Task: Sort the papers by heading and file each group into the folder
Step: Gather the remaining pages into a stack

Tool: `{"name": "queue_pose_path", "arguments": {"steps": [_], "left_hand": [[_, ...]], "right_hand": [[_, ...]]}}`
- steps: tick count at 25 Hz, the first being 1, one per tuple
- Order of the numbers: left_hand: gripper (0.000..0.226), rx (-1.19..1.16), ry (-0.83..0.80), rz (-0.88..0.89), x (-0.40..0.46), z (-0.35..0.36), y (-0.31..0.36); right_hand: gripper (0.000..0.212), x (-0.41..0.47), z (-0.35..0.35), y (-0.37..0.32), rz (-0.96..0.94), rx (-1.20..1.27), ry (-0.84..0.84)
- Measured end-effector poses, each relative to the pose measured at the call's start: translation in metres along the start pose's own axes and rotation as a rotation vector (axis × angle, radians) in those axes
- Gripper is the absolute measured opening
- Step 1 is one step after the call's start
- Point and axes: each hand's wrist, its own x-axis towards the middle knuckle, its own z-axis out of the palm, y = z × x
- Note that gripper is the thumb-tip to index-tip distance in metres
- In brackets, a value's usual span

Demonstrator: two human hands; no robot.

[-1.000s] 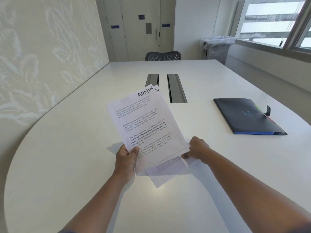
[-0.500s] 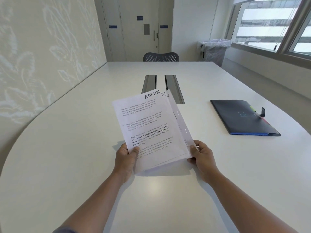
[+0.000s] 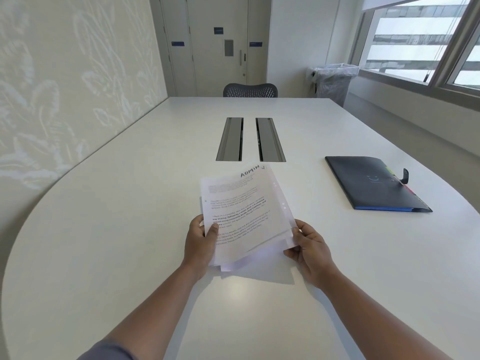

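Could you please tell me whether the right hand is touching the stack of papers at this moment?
Touching. The head view shows the right hand gripping the lower right corner of the stack of papers, fingers on its edge.

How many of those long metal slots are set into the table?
2. The left slot and the right slot lie side by side in the table, just beyond the held papers.

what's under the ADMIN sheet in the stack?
Under the ADMIN sheet, more sheets stick out at the bottom edge, plus a corner beside the heading. Their count and headings are covered. Left hand and right hand hold the stack.
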Motion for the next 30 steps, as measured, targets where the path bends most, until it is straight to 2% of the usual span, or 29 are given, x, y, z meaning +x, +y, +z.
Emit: {"name": "queue_pose_path", "arguments": {"steps": [5,8,11,15,18,20,22,24,25,26,28,30], "left_hand": [[0.027,0.136,0.038,0.014,-0.004,0.009,0.004],[0.03,0.186,0.06,0.032,-0.006,0.015,0.005],[0.032,0.179,0.059,0.068,-0.009,0.018,0.004],[0.033,0.087,0.065,0.106,-0.023,0.021,0.007],[0.04,0.034,0.061,0.071,-0.026,0.02,0.009],[0.058,0.006,0.031,-0.013,-0.023,0.015,0.011],[0.1,0.0,0.035,-0.128,-0.015,0.006,0.021],[0.128,0.101,0.107,-0.096,0.0,-0.005,0.04],[0.133,0.145,0.125,-0.034,0.011,-0.012,0.049],[0.133,0.166,0.1,0.026,0.019,-0.019,0.062],[0.119,0.065,-0.065,0.098,0.033,-0.03,0.083],[0.084,-0.084,-0.237,0.11,0.039,-0.032,0.092]], "right_hand": [[0.033,-0.007,0.005,-0.006,0.064,-0.002,0.005],[0.052,-0.015,0.008,-0.006,0.121,0.143,-0.048],[0.027,-0.016,0.019,0.006,0.097,0.192,-0.045],[0.044,-0.016,0.035,0.022,0.058,0.018,0.047],[0.045,-0.021,0.04,0.02,0.031,-0.06,0.107],[0.036,-0.02,0.035,0.011,-0.031,-0.142,0.178],[0.024,-0.018,0.026,-0.008,-0.123,-0.186,0.213],[0.013,-0.016,0.015,-0.035,-0.214,-0.178,0.203],[0.009,-0.015,0.01,-0.048,-0.242,-0.162,0.174],[0.009,-0.015,0.004,-0.06,-0.263,-0.158,0.14],[0.017,-0.018,-0.004,-0.081,-0.299,-0.17,0.071],[0.029,-0.022,-0.01,-0.093,-0.342,-0.189,0.019]]}}
